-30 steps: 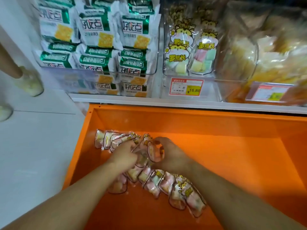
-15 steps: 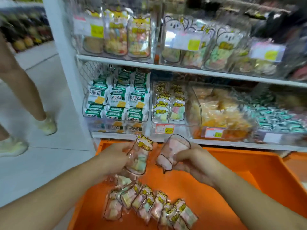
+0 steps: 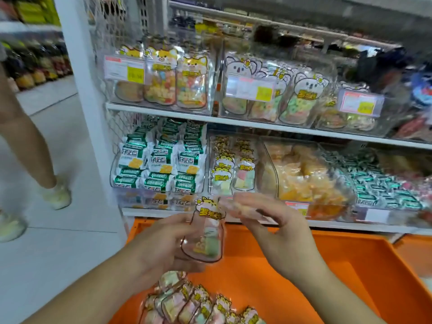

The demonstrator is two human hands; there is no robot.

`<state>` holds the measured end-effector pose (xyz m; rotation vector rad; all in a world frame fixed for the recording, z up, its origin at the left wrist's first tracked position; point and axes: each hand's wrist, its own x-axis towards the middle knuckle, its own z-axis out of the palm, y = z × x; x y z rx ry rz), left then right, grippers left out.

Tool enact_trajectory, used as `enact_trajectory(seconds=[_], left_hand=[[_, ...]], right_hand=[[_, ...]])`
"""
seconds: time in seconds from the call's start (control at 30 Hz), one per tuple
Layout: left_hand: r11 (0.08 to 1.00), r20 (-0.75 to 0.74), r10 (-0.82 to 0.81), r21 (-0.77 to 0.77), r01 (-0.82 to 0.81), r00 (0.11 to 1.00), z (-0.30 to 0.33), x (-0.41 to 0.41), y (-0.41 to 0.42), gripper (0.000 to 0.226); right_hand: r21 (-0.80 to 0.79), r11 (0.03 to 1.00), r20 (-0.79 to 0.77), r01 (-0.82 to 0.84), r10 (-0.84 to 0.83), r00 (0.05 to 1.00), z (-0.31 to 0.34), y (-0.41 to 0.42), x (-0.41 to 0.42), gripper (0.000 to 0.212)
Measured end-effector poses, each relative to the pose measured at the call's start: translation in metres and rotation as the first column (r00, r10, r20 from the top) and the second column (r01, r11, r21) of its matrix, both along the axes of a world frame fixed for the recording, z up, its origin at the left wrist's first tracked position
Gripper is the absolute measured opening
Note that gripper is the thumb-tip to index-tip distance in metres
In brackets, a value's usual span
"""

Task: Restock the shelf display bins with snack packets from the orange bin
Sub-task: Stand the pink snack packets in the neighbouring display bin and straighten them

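A: Packets (image 3: 198,307) are seen heaped at the near end of the orange bin (image 3: 304,272), below and just nearer than the fingers of both hands.

B: And what is held by the left hand (image 3: 161,242)?

A: One clear snack packet (image 3: 205,232) with a yellow cartoon label is gripped there. The thumb is laid along its left edge and the fingers are curled behind it, so that it is held upright, label end up, above the heap.

B: Is anything held by the right hand (image 3: 275,232)?

A: A second packet (image 3: 230,203), blurred and pale pink, is seen at the tips of its fingers (image 3: 247,202), just right of the first packet's top. The fingers are stretched out nearly straight toward the left. Whether that packet is pinched or only touched cannot be told through the blur.

B: Where is the matching display bin (image 3: 231,164)?

A: It is found straight beyond the fingertips, on the lower shelf (image 3: 350,224). Packets of the same kind are stood in it in two rows. Green-and-white packets (image 3: 159,164) are stacked in the bin beyond the left fingers, and pale orange snacks (image 3: 304,176) are piled in the one beyond the right fingers.

B: And off to the side?

A: A person's bare leg and a pale shoe (image 3: 58,195) are seen on the white floor, well left of the left hand.
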<state>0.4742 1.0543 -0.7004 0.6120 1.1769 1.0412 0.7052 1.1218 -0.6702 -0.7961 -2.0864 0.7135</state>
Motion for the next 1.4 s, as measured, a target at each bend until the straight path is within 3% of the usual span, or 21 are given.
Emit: enact_trajectory(seconds=[0.1, 0.23, 0.33, 0.4, 0.47, 0.57, 0.67, 0.8, 0.87, 1.0, 1.13, 1.3, 1.4], left_hand=[[1.0, 0.037, 0.013, 0.016, -0.013, 0.999, -0.002, 0.003, 0.011, 0.032], [0.999, 0.123, -0.006, 0.039, 0.001, 0.992, -0.004, 0.0, 0.022, 0.041], [0.996, 0.094, -0.015, 0.085, 0.007, 0.995, -0.004, -0.004, 0.024, 0.043], [0.995, 0.047, 0.004, 0.096, -0.009, 0.999, -0.005, -0.005, 0.024, 0.059], [0.996, -0.039, 0.016, 0.09, -0.012, 0.999, -0.008, -0.005, 0.024, 0.076], [0.993, -0.153, 0.066, 0.106, -0.05, 0.986, -0.01, -0.004, 0.023, 0.089], [0.984, -0.26, 0.046, 0.178, 0.001, 0.965, -0.007, 0.002, 0.021, 0.063], [0.975, -0.3, 0.011, 0.217, 0.057, 0.954, 0.003, 0.012, 0.015, 0.068], [0.969, -0.336, -0.018, 0.224, 0.099, 0.942, 0.006, 0.014, 0.013, 0.067], [0.959, -0.435, -0.067, 0.22, 0.178, 0.898, 0.01, 0.017, 0.011, 0.069], [0.926, -0.549, -0.049, 0.288, 0.244, 0.834, 0.008, 0.026, 0.016, 0.056], [0.898, -0.614, 0.025, 0.36, 0.251, 0.789, 0.005, 0.031, 0.037, 0.048], [0.875, -0.685, 0.129, 0.419, 0.244, 0.717, 0.015, 0.038, 0.061, 0.037]], right_hand=[[0.282, 0.958, 0.202, -0.06, 0.002, 0.979, -0.011, 0.006, -0.006, 0.058], [0.414, 0.895, 0.325, -0.169, 0.028, 0.945, -0.02, 0.016, -0.014, 0.046], [0.303, 0.935, 0.348, -0.187, 0.075, 0.935, -0.018, 0.017, -0.015, 0.072], [0.145, 0.982, 0.311, -0.119, 0.069, 0.948, -0.017, 0.016, -0.012, 0.084], [0.03, 0.998, 0.248, -0.062, 0.053, 0.967, -0.017, 0.013, -0.01, 0.081], [-0.015, 1.0, 0.158, 0.02, -0.017, 0.987, -0.013, 0.011, -0.01, 0.069], [-0.075, 0.984, 0.116, 0.163, -0.153, 0.981, -0.011, 0.014, -0.012, 0.055], [-0.437, 0.88, 0.101, 0.184, -0.155, 0.983, -0.009, 0.021, -0.01, 0.06], [-0.535, 0.833, 0.074, 0.139, -0.118, 0.99, -0.006, 0.022, -0.006, 0.058], [-0.591, 0.803, -0.006, 0.082, -0.106, 0.994, -0.009, 0.026, 0.0, 0.05], [-0.6, 0.799, -0.12, 0.036, -0.135, 0.984, -0.015, 0.031, 0.004, 0.049], [-0.518, 0.855, -0.115, -0.002, -0.067, 0.991, -0.004, 0.051, 0.004, 0.068], [-0.447, 0.894, -0.099, 0.044, -0.098, 0.99, 0.004, 0.08, 0.004, 0.059]])
